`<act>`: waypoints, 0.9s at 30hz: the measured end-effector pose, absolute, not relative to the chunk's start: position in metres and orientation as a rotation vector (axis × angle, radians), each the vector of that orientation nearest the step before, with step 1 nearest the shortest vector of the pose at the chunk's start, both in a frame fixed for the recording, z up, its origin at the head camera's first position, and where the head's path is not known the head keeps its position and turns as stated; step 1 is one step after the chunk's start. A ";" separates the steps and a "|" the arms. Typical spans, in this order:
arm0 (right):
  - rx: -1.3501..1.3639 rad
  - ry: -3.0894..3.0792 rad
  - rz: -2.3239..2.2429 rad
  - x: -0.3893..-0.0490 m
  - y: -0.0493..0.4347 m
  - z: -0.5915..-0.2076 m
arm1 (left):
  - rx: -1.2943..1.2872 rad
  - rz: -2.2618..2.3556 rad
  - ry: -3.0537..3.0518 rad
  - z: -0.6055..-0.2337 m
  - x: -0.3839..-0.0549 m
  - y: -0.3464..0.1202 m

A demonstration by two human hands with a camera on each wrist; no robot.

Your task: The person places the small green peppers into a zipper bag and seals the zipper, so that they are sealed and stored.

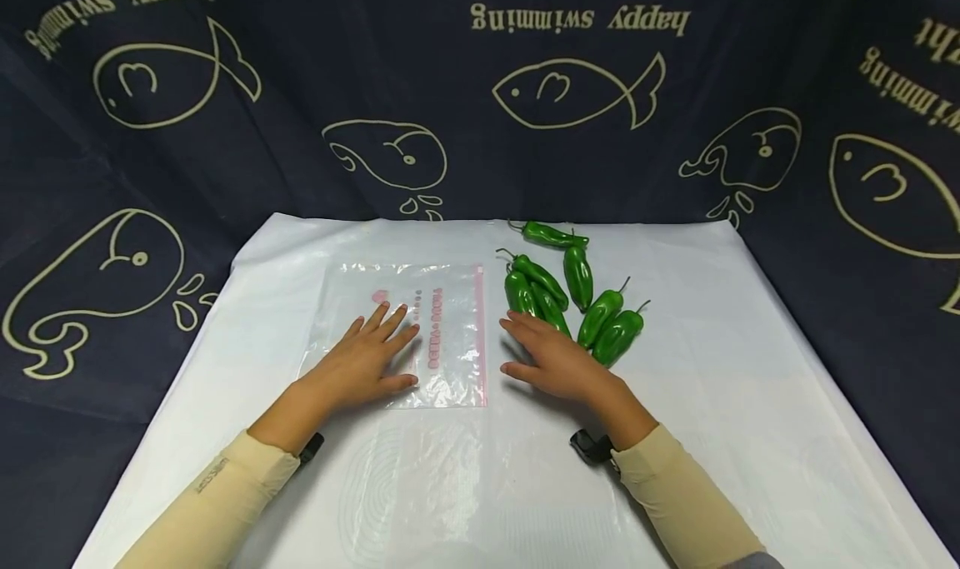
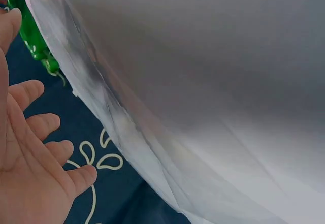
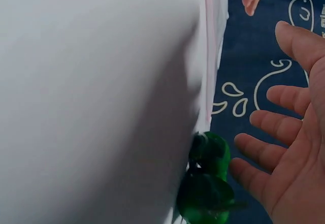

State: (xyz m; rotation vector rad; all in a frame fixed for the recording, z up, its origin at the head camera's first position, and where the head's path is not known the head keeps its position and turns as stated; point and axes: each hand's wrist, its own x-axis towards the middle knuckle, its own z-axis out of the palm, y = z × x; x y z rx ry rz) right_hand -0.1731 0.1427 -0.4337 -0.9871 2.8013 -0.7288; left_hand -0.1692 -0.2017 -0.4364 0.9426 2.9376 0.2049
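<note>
Bag (image 1: 459, 348) shows distinct lettering (image 1: 435, 327) only in head view.

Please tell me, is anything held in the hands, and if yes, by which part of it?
Nothing is held: the left hand is spread over the plastic bag, the right hand near the green peppers.

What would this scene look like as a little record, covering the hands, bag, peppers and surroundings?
Left hand: over the bag, holding nothing
Right hand: beside the peppers, holding nothing
Bag: clear plastic, lying flat, pink strip on the edge facing the peppers
Peppers: green, loosely grouped
Table: white-covered
Backdrop: dark, pale-patterned cloth
</note>
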 end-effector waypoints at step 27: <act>-0.898 2.691 -0.661 -0.196 0.102 -0.442 | 0.881 0.212 2.791 -0.443 -0.182 -0.189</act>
